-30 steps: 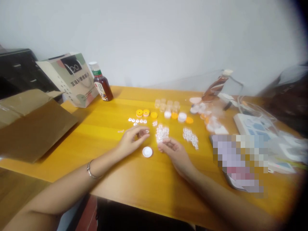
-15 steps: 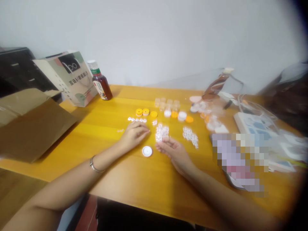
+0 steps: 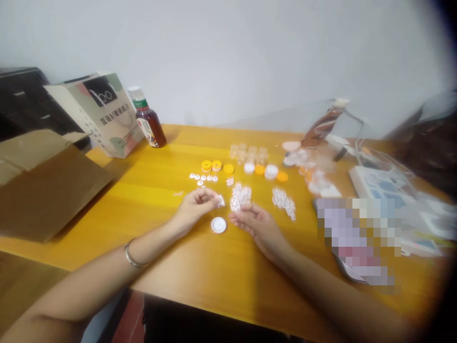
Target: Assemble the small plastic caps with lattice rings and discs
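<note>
My left hand point(image 3: 195, 208) is closed in a pinch on a small white printed piece point(image 3: 220, 201). Fingers curled together, my right hand point(image 3: 259, 226) touches or overlaps the near edge of a pile of white printed pieces point(image 3: 241, 195); whether it grips one I cannot make out. On the table between and below the hands lies a round white lid point(image 3: 218, 225). Beyond my left hand are several small white pieces point(image 3: 203, 178) in a row, with another single printed piece point(image 3: 229, 182) to their right. A second pile of white pieces point(image 3: 283, 204) lies to the right.
Yellow lids point(image 3: 211, 166), white and orange lids point(image 3: 266, 171) and clear little cups point(image 3: 250, 154) stand farther back. At left are a cardboard box point(image 3: 50, 186), paper bag point(image 3: 110, 119) and dark bottle point(image 3: 152, 126). A brown bottle point(image 3: 323, 124), power strip point(image 3: 374, 183) and blurred-out device are right.
My left hand has drawn back slightly and now shows a white printed piece at its fingertips. White pieces it covered before are now visible. My right hand has hardly moved.
</note>
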The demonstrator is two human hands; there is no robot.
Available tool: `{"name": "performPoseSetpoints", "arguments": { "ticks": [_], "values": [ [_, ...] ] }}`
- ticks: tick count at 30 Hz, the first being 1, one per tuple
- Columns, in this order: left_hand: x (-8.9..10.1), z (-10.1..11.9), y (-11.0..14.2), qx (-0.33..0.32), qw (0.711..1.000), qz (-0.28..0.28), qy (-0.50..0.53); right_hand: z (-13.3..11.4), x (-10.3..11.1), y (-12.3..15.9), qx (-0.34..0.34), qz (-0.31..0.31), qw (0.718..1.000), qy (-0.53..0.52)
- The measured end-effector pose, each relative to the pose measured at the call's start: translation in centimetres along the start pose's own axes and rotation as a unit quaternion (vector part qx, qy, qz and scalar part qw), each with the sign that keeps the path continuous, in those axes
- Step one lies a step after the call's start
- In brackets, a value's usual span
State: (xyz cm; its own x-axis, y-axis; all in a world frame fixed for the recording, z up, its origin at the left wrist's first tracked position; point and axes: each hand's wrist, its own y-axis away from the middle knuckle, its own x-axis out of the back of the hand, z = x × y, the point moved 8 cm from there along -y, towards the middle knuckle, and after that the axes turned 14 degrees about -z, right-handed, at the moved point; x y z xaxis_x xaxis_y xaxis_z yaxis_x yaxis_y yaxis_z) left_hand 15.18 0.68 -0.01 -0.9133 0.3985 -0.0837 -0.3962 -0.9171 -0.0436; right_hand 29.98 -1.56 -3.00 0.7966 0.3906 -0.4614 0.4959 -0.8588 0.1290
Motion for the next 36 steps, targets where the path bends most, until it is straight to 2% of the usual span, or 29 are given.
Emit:
{"name": "performPoseSetpoints", "arguments": {
  "ticks": [7,15,19,24,30,36],
  "values": [
    [-0.8,0.5,0.0,-0.016,0.999,-0.037,-0.006,0.1,0.0,0.0,0.001,0.005,1.000,-0.019],
    [-1.2,0.7,0.0,-0.008,0.995,-0.066,-0.077,0.3,-0.1,-0.1,-0.008,0.000,1.000,-0.027],
    [-1.6,1.7,0.1,-0.060,0.987,-0.060,-0.134,0.6,-0.4,-0.1,-0.018,-0.012,0.999,-0.031],
    [-2.5,3.1,0.6,-0.144,0.962,-0.055,-0.224,0.9,-0.8,-0.1,-0.028,-0.035,0.999,-0.025],
    [-2.8,3.0,0.7,-0.161,0.944,-0.048,-0.283,0.9,-0.9,-0.2,-0.032,-0.040,0.998,-0.026],
    [-2.9,2.9,0.8,-0.155,0.938,-0.048,-0.305,0.8,-0.8,-0.2,-0.030,-0.035,0.999,-0.022]
  ]
}}
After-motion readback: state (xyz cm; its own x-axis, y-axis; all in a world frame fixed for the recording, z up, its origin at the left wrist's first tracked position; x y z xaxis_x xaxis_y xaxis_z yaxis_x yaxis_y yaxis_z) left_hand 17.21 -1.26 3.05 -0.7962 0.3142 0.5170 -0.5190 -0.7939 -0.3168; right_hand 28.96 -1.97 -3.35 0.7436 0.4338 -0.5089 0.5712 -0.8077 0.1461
